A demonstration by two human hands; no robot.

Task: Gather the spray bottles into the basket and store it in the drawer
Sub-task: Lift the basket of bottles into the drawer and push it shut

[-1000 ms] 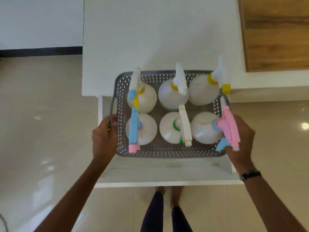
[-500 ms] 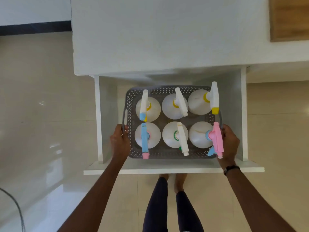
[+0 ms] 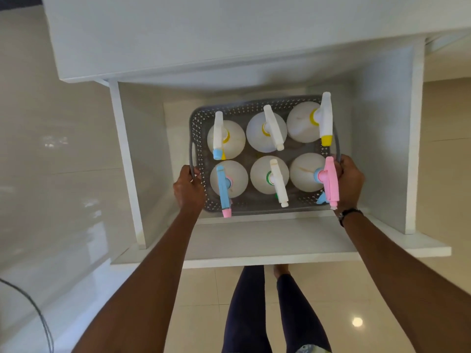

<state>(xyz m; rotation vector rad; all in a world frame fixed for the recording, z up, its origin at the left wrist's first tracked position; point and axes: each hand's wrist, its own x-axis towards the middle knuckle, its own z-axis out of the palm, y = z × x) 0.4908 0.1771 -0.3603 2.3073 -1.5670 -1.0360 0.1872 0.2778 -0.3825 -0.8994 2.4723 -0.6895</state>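
A grey perforated basket [image 3: 200, 123] sits low inside the open white drawer [image 3: 254, 240], holding several white spray bottles upright in two rows. One has a pink trigger head [image 3: 330, 182] at the front right, another a blue head [image 3: 222, 186] at the front left. My left hand [image 3: 190, 188] grips the basket's left rim near the handle slot. My right hand [image 3: 350, 183] grips the right rim beside the pink head. Whether the basket rests on the drawer floor cannot be told.
The white countertop [image 3: 178, 34] overhangs the back of the drawer. The drawer's side walls [image 3: 387, 138] leave gaps on both sides of the basket. My legs [image 3: 247, 314] stand on the glossy tile floor in front. A dark cable [image 3: 38, 312] lies at the lower left.
The basket has gone from above the countertop edge down into the open drawer, both hands still on its rims. My head has come closer to the drawer.
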